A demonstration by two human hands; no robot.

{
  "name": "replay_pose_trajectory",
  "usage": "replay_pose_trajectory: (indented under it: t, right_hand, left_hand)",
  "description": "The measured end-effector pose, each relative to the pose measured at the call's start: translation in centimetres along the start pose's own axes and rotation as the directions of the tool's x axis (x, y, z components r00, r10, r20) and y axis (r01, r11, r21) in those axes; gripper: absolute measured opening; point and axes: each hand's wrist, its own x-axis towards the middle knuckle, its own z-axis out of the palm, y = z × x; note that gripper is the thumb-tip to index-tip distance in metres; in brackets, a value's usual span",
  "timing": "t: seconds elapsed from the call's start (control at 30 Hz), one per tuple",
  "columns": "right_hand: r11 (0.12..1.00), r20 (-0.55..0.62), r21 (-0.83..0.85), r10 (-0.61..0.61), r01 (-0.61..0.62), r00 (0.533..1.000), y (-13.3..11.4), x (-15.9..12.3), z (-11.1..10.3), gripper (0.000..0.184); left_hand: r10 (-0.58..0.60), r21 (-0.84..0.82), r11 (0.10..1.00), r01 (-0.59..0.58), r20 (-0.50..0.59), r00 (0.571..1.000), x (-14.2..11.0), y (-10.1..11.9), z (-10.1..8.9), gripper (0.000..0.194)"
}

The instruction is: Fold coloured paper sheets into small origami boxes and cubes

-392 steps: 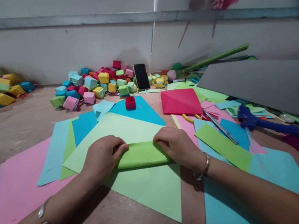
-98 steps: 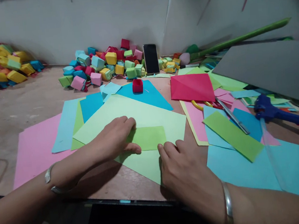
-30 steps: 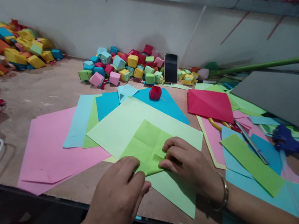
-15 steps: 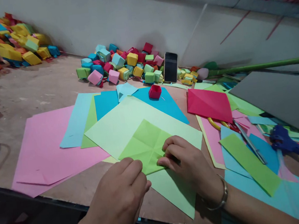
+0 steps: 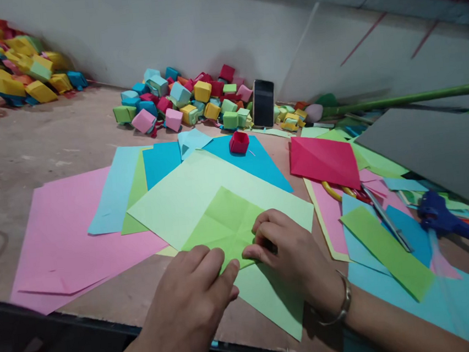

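Bright green square sheet of creased paper (image 5: 222,216), lying with one corner pointing away from the person, rests on a large pale mint-green paper sheet (image 5: 166,202) spread over a dull brown tabletop (image 5: 117,298). Fold lines run across its face and meet near the middle; its near edge is partly hidden by the fingers. The left hand (image 5: 191,291) bears on the near left side, knuckles up, index finger stretched along the edge; its thumb is mostly hidden, so whether paper is gripped between thumb and finger cannot be told. The right hand (image 5: 291,248), with a metal bangle (image 5: 346,301) at the wrist, is curled, its thumb tip on the paper near the right end of that edge and its fingertips just beyond; whether a layer is pinched between them also cannot be told. The step in hand appears to be setting a fold at the near edge. To do it well, one hand should anchor the sheet while the other aligns the paper with the existing creases; pressure is then best drawn outward along the fold, slowly, so that the line stays straight. The loose mint-green layer beneath could slide, so light, even pressure seems preferable. Beyond the work, a small hollow red paper box (image 5: 238,143) stands on a blue paper sheet (image 5: 269,167), well apart from both hands.
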Motion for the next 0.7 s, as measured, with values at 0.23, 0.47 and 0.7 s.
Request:
replay_pose_trajectory:
  t: [0.23, 0.47, 0.7]
  right_hand:
    - [0.999, 0.023, -0.017, 0.035, -0.035, 0.999, -0.2, 0.2, -0.3, 0.032]
    - [0.999, 0.081, 0.050, -0.002, -0.002, 0.997, -0.1, 0.1, -0.5, 0.031]
    - [0.993, 0.190, -0.011, 0.118, -0.118, 0.975, 1.6, 0.6, -2.7, 0.033]
  left_hand:
    - [0.087, -0.016, 0.996, -0.088, -0.053, 0.995, -0.2, -0.1, 0.7, 0.027]
    - [0.094, 0.007, 0.996, -0.094, -0.001, 0.996, 0.1, -0.1, 0.2, 0.027]
    - [0.082, 0.025, 0.996, -0.084, 0.050, 0.995, 0.5, 0.1, -0.6, 0.024]
